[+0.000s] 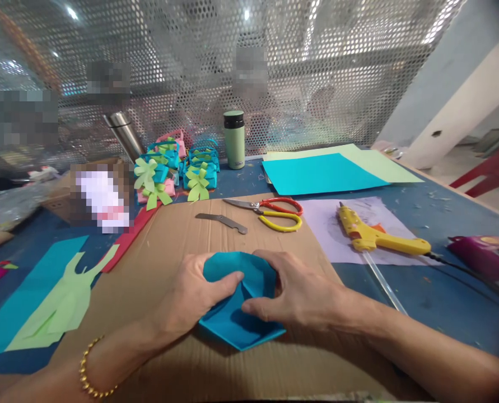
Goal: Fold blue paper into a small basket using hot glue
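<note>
Between my hands is a folded piece of blue paper [257,330], its sides standing up like a small open box above the cardboard sheet [148,302]. My left hand [203,288] grips its left side, thumb inside the fold. On the right side my right hand [293,288] holds it, with the thumb pressed on the inner flap and the fingers behind. Just beyond lie scissors [270,212] with one red and one yellow handle. A grey metal blade [222,221] rests beside them on the cardboard.
A yellow glue gun [371,235] lies on lilac paper [320,224] at right, near a purple object [484,260]. Blue sheets [325,173] and a green bottle [234,140] stand farther back. Small paper baskets [199,173] are grouped left of the bottle; green cut strips [60,308] lie left.
</note>
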Demonstrator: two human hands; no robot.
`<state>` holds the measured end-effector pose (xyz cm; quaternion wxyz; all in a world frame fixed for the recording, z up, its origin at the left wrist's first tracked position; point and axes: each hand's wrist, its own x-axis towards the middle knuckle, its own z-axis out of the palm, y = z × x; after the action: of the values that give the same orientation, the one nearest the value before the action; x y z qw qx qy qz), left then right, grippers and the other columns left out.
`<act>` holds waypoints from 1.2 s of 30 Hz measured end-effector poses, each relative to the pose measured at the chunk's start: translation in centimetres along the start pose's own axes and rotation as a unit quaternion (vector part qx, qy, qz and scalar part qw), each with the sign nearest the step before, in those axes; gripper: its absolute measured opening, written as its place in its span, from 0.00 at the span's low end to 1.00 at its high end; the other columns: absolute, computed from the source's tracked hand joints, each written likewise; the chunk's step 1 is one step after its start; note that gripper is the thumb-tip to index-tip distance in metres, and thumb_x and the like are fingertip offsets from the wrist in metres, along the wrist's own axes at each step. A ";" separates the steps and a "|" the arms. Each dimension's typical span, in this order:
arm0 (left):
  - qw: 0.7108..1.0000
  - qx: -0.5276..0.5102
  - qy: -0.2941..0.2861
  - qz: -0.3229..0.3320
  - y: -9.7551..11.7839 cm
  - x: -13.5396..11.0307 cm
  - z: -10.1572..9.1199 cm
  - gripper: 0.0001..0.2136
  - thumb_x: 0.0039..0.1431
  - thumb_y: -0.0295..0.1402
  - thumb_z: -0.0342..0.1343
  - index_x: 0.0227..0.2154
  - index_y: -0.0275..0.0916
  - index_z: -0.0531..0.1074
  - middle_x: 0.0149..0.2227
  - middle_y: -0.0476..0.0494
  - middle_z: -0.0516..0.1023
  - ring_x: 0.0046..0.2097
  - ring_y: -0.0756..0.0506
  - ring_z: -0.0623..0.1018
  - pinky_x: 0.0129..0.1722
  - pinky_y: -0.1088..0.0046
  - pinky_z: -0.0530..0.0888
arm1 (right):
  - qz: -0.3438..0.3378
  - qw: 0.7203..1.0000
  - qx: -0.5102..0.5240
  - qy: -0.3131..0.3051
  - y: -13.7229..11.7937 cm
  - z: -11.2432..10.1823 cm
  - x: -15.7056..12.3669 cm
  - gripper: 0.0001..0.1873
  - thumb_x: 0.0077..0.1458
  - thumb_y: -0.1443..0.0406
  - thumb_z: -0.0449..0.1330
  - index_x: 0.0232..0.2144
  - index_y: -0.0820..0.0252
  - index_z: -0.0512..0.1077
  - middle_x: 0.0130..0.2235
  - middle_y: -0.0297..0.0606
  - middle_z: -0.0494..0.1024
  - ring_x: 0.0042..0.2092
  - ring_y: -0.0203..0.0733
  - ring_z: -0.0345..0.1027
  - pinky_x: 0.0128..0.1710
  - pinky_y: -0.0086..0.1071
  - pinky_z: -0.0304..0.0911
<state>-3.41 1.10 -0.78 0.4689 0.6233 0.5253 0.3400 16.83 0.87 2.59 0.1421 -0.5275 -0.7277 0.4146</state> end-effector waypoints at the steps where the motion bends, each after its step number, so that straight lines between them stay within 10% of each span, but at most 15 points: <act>1: 1.000 0.010 0.004 0.003 0.1 0.0 0.0 0.12 0.52 0.42 0.65 0.27 0.36 0.77 0.26 0.46 0.80 0.28 0.48 0.76 0.27 0.75 0.75 | 0.001 1.000 -0.002 0.001 0.0 0.1 0.0 0.16 0.44 0.58 0.67 0.34 0.60 0.71 0.27 0.31 0.73 0.26 0.34 0.63 0.20 0.26 0.52; 13: 0.997 -0.049 -0.052 -0.008 0.0 -0.3 -0.2 0.13 0.54 0.42 0.64 0.28 0.35 0.76 0.25 0.47 0.77 0.27 0.49 0.74 0.26 0.75 0.73 | -0.035 0.998 0.052 -0.021 0.9 0.7 0.2 0.05 0.48 0.66 0.57 0.23 0.60 0.64 0.23 0.27 0.58 0.25 0.30 0.51 0.20 0.27 0.46; 36: 0.971 -0.180 -0.145 -0.064 0.6 -0.3 -0.6 0.18 0.59 0.46 0.62 0.25 0.35 0.72 0.22 0.51 0.70 0.24 0.54 0.67 0.23 0.81 0.67 | -0.010 0.996 0.085 -0.025 0.7 0.7 0.0 0.02 0.46 0.67 0.56 0.24 0.59 0.66 0.23 0.27 0.60 0.24 0.30 0.52 0.19 0.25 0.48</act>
<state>-3.83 0.89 0.01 0.6657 0.5362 0.4207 0.3037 16.82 0.58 1.66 0.1721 -0.4957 -0.6981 0.4871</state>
